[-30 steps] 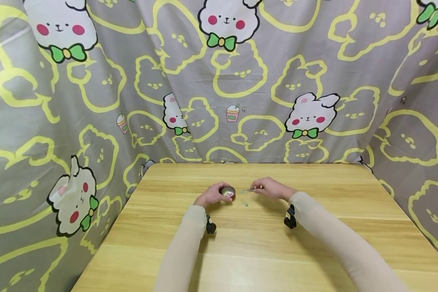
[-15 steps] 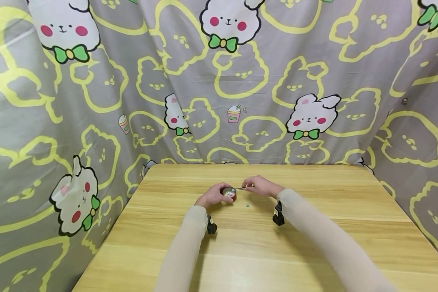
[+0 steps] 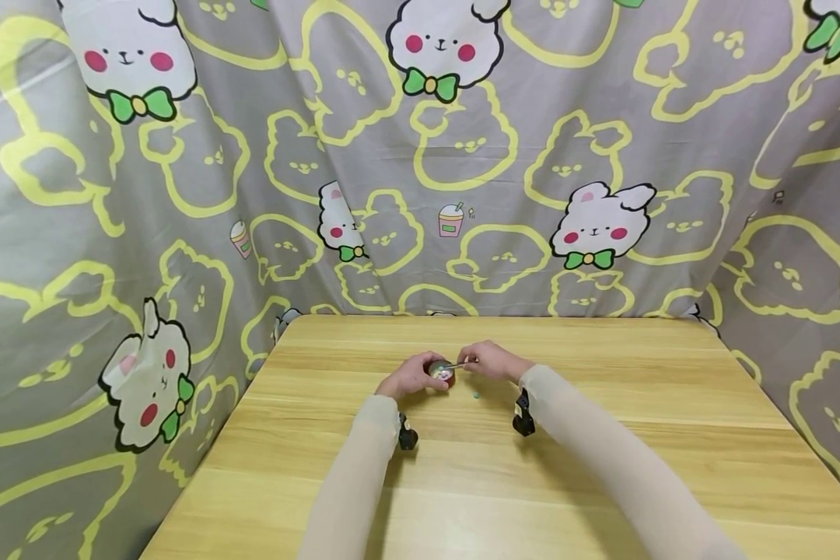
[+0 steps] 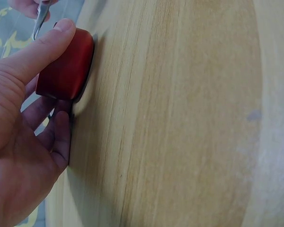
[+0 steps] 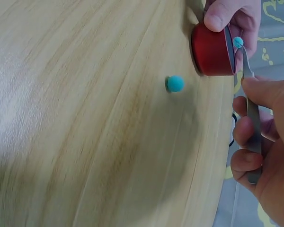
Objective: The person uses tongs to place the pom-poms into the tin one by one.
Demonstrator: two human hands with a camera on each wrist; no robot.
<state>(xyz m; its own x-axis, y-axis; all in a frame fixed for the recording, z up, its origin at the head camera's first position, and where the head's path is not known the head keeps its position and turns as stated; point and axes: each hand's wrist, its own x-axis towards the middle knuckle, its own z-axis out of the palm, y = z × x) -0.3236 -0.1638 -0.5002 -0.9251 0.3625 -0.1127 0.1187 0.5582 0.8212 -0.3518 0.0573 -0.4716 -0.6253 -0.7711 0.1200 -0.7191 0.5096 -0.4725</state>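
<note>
My left hand (image 3: pixel 413 376) holds a round red tin (image 4: pixel 68 66) on the wooden table, thumb on one side and fingers around the other. Small light-coloured pieces lie inside the tin in the head view. My right hand (image 3: pixel 493 362) grips metal tweezers (image 5: pixel 253 118) between thumb and curled fingers. At the tweezers' tips is a small turquoise ball (image 5: pixel 238 42), right at the tin's open mouth. Another turquoise ball (image 5: pixel 175 83) lies on the table in front of the tin, apart from both hands.
The wooden table (image 3: pixel 462 482) reaches back to a grey curtain (image 3: pixel 504 155) with yellow outlines and cartoon animals. The curtain also hangs along the left and right sides. A black wrist camera (image 3: pixel 523 414) sits under the right forearm.
My right hand has moved left with the tweezers, bringing the held ball from beside the tin to over its mouth. The left hand and tin stay put.
</note>
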